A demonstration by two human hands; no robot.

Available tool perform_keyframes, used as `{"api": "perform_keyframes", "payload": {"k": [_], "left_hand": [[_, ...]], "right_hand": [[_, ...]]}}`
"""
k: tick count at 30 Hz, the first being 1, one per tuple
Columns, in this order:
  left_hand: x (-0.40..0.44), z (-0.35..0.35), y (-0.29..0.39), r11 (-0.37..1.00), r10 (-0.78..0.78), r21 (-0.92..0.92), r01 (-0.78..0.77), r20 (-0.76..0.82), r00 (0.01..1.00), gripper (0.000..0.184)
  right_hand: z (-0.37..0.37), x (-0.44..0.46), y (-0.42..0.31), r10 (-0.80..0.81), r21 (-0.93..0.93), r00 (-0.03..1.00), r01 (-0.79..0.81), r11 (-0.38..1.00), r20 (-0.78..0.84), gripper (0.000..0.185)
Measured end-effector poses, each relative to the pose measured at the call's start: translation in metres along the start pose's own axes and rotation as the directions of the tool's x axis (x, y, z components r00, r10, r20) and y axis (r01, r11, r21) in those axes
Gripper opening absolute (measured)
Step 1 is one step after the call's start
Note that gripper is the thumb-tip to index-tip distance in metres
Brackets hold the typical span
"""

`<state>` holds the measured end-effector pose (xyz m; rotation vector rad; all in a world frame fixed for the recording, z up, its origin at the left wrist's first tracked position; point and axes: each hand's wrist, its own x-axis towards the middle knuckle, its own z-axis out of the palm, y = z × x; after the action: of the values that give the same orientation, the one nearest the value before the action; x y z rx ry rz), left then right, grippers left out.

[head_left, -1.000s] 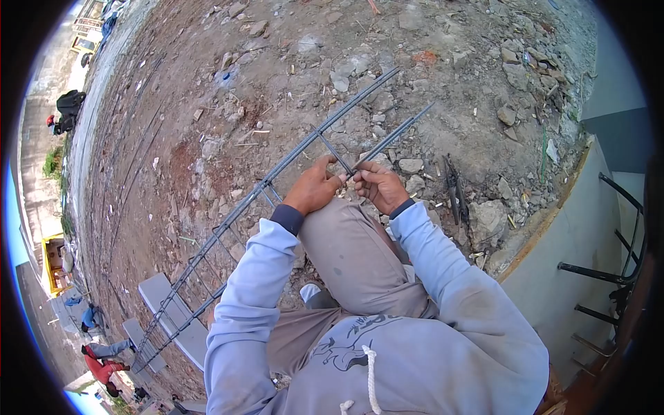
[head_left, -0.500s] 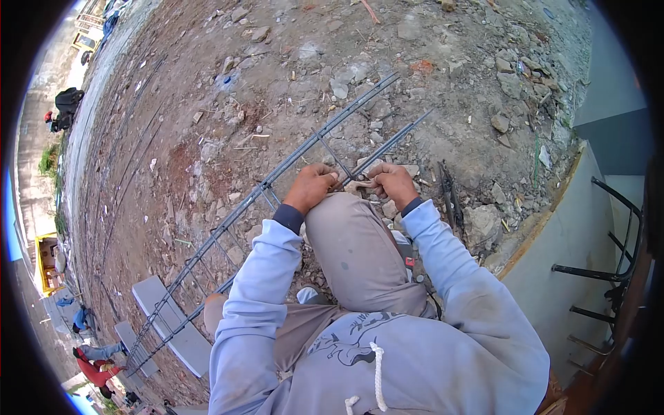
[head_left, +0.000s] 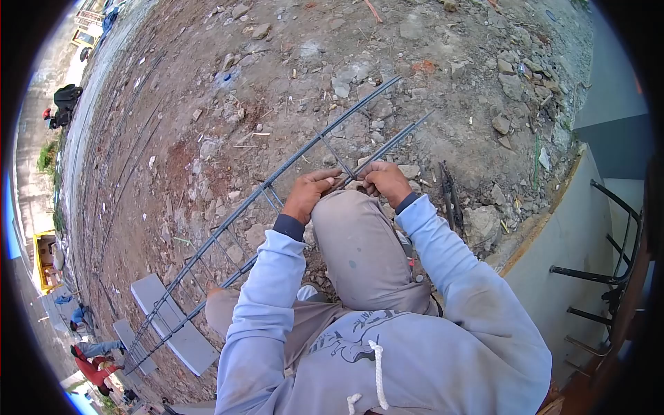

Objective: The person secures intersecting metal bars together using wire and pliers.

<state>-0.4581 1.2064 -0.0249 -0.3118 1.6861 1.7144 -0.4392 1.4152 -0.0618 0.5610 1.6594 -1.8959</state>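
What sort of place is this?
Likely an outdoor construction site: there's a long steel-bar cage in front of the wearer, bare dirt ground strewn with stones, and a big chunk of rubble by the wall panel.

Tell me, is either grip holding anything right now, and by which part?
The left grip and right grip are at the near bars of the steel frame, beside a crosspiece; whether they pinch the bars or something thinner cannot be told.

Dull metal bars (head_left: 333, 130), matt cloth trousers (head_left: 366, 256) — softly creased, rough, gritty ground (head_left: 277, 90)
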Motion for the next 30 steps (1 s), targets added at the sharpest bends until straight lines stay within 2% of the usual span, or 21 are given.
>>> {"api": "perform_keyframes", "payload": {"k": [3, 6, 10, 12, 15, 16, 19, 22, 25, 30], "left_hand": [[-0.001, -0.002, -0.001, 1.0, 0.01, -0.024, -0.009, 0.04, 0.999, 0.032], [-0.003, -0.004, 0.001, 0.999, 0.03, -0.016, -0.029, 0.086, 0.996, 0.032], [-0.004, -0.006, 0.007, 0.989, 0.05, 0.134, -0.067, 0.126, 0.991, 0.034], [-0.003, -0.007, 0.009, 0.989, 0.057, 0.128, -0.079, 0.163, 0.985, 0.034], [-0.002, -0.007, 0.014, 0.977, 0.088, 0.175, -0.124, 0.202, 0.975, 0.033], [-0.002, -0.007, 0.015, 0.97, 0.096, 0.201, -0.14, 0.214, 0.972, 0.033], [-0.002, -0.005, 0.018, 0.948, 0.131, 0.254, -0.19, 0.233, 0.964, 0.032], [0.0, -0.006, 0.019, 0.93, 0.096, 0.324, -0.173, 0.238, 0.966, 0.03], [-0.005, -0.002, 0.027, 0.927, 0.037, 0.357, -0.112, 0.211, 0.977, 0.028], [-0.004, 0.001, 0.028, 0.942, 0.056, 0.308, -0.13, 0.239, 0.969, 0.029]], "right_hand": [[0.004, 0.005, 0.005, -0.053, -0.072, 0.997, 0.049, 0.996, -0.048, 0.02], [0.007, 0.013, 0.013, -0.022, -0.05, 0.998, 0.019, 0.999, -0.062, 0.021], [0.011, 0.017, 0.02, -0.163, -0.248, 0.973, 0.121, 0.961, -0.16, 0.021], [0.013, 0.008, 0.019, -0.28, -0.379, 0.943, 0.197, 0.904, -0.177, 0.024], [0.016, -0.015, 0.005, -0.319, -0.472, 0.928, 0.198, 0.859, -0.191, 0.028], [0.015, -0.019, 0.002, -0.31, -0.468, 0.934, 0.197, 0.862, -0.178, 0.041], [0.018, -0.028, -0.007, -0.356, -0.553, 0.92, 0.212, 0.806, -0.166, 0.046], [0.023, -0.029, -0.021, -0.267, -0.625, 0.944, 0.091, 0.775, -0.194, 0.057], [0.024, -0.028, -0.026, -0.272, -0.691, 0.944, 0.071, 0.719, -0.186, 0.055], [0.012, -0.023, -0.015, -0.33, -0.651, 0.94, 0.197, 0.733, -0.088, 0.048]]}}
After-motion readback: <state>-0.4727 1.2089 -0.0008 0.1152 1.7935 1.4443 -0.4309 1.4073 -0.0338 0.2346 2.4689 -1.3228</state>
